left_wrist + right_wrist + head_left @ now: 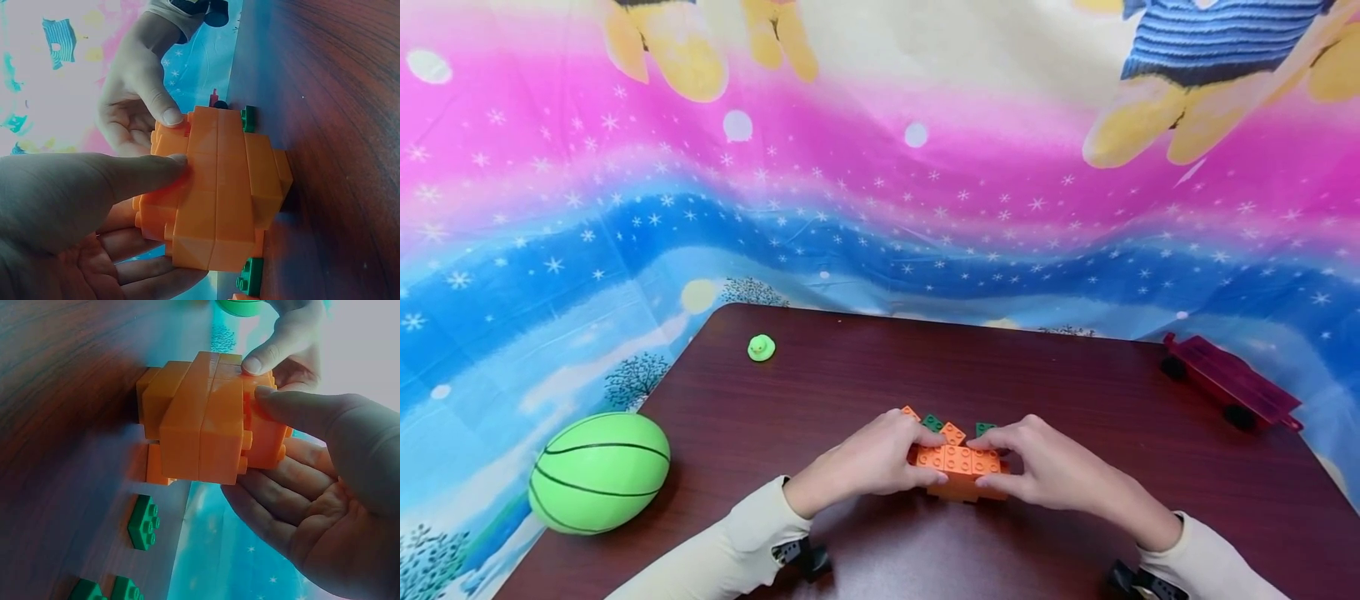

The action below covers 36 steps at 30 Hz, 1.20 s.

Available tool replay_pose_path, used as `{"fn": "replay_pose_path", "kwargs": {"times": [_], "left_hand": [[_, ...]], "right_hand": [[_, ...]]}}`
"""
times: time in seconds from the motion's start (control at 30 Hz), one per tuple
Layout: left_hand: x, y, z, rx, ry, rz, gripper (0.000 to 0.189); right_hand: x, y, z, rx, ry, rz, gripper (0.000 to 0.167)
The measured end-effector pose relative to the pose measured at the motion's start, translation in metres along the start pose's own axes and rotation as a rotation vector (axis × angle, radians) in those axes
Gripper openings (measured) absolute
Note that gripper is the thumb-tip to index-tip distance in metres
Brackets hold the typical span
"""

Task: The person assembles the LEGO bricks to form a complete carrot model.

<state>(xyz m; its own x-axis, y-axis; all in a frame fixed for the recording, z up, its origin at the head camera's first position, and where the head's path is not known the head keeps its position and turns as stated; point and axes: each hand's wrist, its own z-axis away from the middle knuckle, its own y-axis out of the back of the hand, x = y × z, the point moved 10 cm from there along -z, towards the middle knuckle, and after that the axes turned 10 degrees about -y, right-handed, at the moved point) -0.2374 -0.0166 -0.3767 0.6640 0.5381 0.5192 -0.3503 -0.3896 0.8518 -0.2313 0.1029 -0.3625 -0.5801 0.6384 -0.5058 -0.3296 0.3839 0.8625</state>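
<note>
Orange block, head view: I see a stepped block of orange plastic studded bricks (957,461) between both hands, over the near middle of the dark red-brown, wood-grained table (850,367).
Progress: I judge the building well along, with several layers joined and a row of bare studs on top; how much remains to add I cannot tell.
Loose bricks: just beyond the block are a small orange plastic brick (952,433) and small green plastic bricks (985,428), which I take as not yet used.
Hands: the left hand (887,458) and the right hand (1037,467) pinch the block from its two ends, thumbs on my near side.
Outer table: a bright green ball with black seams (598,473), a small lime-green toy duck (762,348) and a translucent dark-red toy cart (1232,379) sit well apart.
Left thumb, left wrist view: it presses the near face of the upper part, its fingers round the far side; the wider layers lie below the thumb.
Right thumb, right wrist view: it presses that same upper part, fingers behind, with exposed studs just below.
Underside: the narrower bottom is close to the table; touching or lifted, I cannot tell.
</note>
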Motion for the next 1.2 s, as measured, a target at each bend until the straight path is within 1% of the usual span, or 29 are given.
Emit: {"fn": "replay_pose_path", "kwargs": {"times": [0.17, 0.3, 0.63, 0.8, 0.93, 1.1, 1.2], "left_hand": [[0.000, 0.001, 0.000, 0.005, 0.000, -0.002, 0.044], [-0.001, 0.001, 0.000, 0.007, -0.001, -0.004, 0.044], [-0.002, 0.001, -0.001, 0.002, 0.002, -0.013, 0.044], [-0.002, 0.001, -0.001, 0.000, 0.002, -0.014, 0.044], [-0.002, -0.001, -0.001, -0.001, 0.007, -0.012, 0.043], [-0.002, -0.003, -0.001, 0.008, 0.000, 0.000, 0.042], [-0.002, -0.003, -0.001, 0.012, -0.015, -0.002, 0.041]], "right_hand": [[0.001, 0.001, -0.002, -0.021, -0.008, -0.036, 0.030], [0.004, 0.000, -0.003, -0.036, -0.033, -0.060, 0.032], [0.009, -0.001, -0.004, -0.048, -0.070, -0.109, 0.034], [0.008, 0.000, -0.005, -0.049, -0.054, -0.127, 0.032], [0.007, -0.001, -0.005, -0.072, -0.048, -0.162, 0.029], [0.012, -0.002, -0.007, -0.102, -0.096, -0.194, 0.030], [0.014, -0.001, -0.006, -0.093, -0.119, -0.185, 0.034]]}}
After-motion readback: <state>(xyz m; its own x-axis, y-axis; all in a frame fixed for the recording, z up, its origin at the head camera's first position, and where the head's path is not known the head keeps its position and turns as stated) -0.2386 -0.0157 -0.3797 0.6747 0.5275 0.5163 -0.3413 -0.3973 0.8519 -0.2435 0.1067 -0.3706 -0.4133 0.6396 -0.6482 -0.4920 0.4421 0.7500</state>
